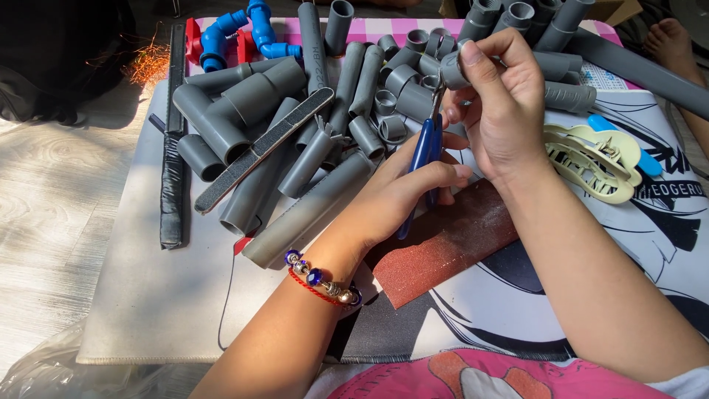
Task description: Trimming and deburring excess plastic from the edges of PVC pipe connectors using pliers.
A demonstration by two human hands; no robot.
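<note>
My right hand (502, 111) pinches a short grey pipe fitting (452, 70) at its fingertips, above the heap of grey pipe pieces (310, 133). My left hand (406, 188), just below, grips blue-handled pliers (425, 159), whose tip meets the fitting, over red sandpaper (450, 247).

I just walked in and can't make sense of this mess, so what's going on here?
A person sits over a mat strewn with grey pipe pieces. The right hand holds a short grey pipe ring up, while the left hand grips blue-handled pliers whose tip meets that ring. A strip of red sandpaper lies under the hands, a long nail file rests on the pipes, and blue fittings sit at the back.
</note>
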